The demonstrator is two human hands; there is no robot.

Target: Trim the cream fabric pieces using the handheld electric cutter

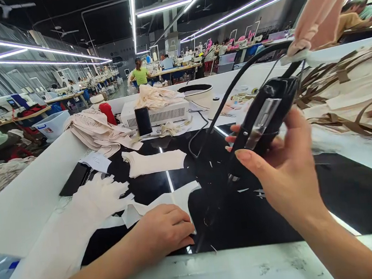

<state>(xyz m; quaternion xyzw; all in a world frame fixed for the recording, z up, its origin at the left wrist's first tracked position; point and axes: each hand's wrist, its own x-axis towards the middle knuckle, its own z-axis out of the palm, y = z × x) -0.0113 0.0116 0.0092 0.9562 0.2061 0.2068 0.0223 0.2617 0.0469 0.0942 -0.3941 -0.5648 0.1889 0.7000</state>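
Observation:
My right hand [287, 169] is wrapped round a black corded hand tool [264, 114], raised and tilted over the right part of the black glass work surface [246, 217]. Its lower tip is dark and blurred; I cannot make out its exact kind. A black cord and a knotted pink cloth strip [313, 22] run up from its top. My left hand [168, 229] lies palm down, fingers stretched out, on the right end of a white fabric piece [165, 198]. Beyond it lies a folded cream fabric piece [155, 163].
White scraps [96, 200] pile up at left, beside a black box [74, 178]. At the back stand a white vented machine [170, 112], a phone [143, 121], and a round container [198, 95]. Fabric with brown straps [349, 93] lies right. Other people work beyond.

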